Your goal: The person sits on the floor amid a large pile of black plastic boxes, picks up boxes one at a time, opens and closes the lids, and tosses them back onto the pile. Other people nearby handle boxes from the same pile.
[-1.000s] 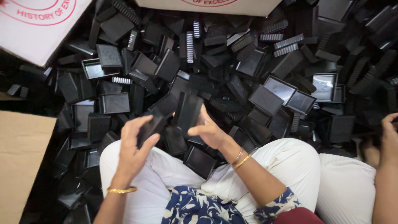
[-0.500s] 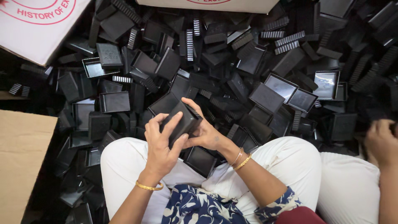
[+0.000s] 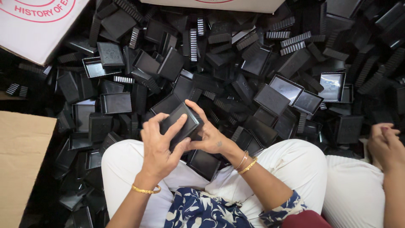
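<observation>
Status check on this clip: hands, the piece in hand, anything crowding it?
Left hand and right hand both clasp one black box. Loose black trays piled all around. Another person's hand at far right, apart.

The black plastic box [image 3: 180, 125] is partly covered by the left hand [image 3: 159, 147] over its near face and the right hand [image 3: 211, 137] behind it, so whether it is one piece or two pressed together cannot be told. Far left of the box, the white carton [image 3: 33, 25] is cut off by the top edge. Far right of it, another person's hand [image 3: 384, 143] is blurred, what it holds hidden.
</observation>
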The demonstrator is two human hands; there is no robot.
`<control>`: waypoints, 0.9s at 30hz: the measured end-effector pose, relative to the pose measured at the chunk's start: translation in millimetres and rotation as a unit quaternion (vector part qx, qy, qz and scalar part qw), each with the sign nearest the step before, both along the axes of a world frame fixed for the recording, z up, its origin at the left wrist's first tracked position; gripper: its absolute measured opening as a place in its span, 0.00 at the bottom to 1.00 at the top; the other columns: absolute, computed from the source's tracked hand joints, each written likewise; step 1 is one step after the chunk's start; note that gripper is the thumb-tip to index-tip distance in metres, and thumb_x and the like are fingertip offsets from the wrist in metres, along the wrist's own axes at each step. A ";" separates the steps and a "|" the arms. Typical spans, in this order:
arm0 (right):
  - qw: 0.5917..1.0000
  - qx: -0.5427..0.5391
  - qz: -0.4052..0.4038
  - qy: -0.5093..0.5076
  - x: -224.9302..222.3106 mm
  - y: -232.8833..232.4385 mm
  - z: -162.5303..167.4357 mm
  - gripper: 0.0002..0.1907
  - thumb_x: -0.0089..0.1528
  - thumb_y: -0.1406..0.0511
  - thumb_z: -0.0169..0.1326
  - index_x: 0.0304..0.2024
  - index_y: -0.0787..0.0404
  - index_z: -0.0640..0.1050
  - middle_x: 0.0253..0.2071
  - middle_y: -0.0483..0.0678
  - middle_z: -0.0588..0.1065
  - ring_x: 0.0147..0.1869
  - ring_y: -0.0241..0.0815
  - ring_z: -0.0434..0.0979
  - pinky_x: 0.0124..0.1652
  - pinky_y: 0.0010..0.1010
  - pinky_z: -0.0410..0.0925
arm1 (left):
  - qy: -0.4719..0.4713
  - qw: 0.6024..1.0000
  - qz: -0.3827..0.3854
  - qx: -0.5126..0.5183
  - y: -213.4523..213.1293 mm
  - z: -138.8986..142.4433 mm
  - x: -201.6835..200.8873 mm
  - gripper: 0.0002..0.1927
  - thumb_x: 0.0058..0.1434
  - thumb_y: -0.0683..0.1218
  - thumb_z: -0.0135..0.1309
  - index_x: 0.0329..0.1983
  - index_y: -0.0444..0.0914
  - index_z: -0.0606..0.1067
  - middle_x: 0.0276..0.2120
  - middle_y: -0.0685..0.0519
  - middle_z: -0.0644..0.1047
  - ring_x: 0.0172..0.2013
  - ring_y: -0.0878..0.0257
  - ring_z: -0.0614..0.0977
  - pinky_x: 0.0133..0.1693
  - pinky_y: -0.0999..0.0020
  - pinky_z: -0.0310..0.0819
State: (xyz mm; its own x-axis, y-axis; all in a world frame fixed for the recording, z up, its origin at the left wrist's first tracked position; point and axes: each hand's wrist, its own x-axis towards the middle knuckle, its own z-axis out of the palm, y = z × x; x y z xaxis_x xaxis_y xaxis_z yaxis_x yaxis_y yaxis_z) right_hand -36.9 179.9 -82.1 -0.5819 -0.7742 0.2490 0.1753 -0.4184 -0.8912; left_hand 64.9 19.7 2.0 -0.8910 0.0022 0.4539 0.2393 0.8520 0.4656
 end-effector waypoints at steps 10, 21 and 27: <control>0.998 -0.038 -0.021 -0.044 4.3 -4.2 -9.1 0.64 0.53 0.76 0.68 0.78 0.46 0.42 0.70 0.47 0.59 0.72 0.42 0.65 0.67 0.41 0.67 | 0.054 0.996 -0.032 0.070 14.8 -8.5 -1.7 0.38 0.56 0.59 0.64 0.66 0.39 0.67 0.64 0.37 0.61 0.59 0.42 0.62 0.61 0.50 0.60; 0.970 -0.061 -0.110 -0.209 -5.9 -11.1 -25.2 0.34 0.70 0.61 0.51 0.75 0.52 0.51 0.58 0.56 0.70 0.58 0.51 0.75 0.55 0.47 0.73 | 0.105 0.993 0.045 0.038 12.5 -7.0 -4.8 0.35 0.53 0.46 0.70 0.62 0.34 0.70 0.52 0.44 0.78 0.49 0.47 0.79 0.51 0.58 0.73; 0.988 -0.025 -0.106 -0.113 -8.2 -6.1 -13.5 0.32 0.69 0.58 0.52 0.71 0.54 0.55 0.65 0.51 0.66 0.67 0.44 0.70 0.63 0.44 0.69 | 0.099 0.993 0.061 0.028 6.4 -14.3 -0.5 0.31 0.57 0.40 0.65 0.64 0.32 0.69 0.49 0.40 0.77 0.47 0.45 0.80 0.48 0.58 0.75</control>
State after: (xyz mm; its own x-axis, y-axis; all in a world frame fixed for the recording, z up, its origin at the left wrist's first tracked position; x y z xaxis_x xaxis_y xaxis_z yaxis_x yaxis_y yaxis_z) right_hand -45.1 173.8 -95.5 -0.7751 -0.6185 0.1290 0.2714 -0.5103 -0.8161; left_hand 64.3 26.1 -12.3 -0.7764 -0.1304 0.6166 0.2279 0.8541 0.4675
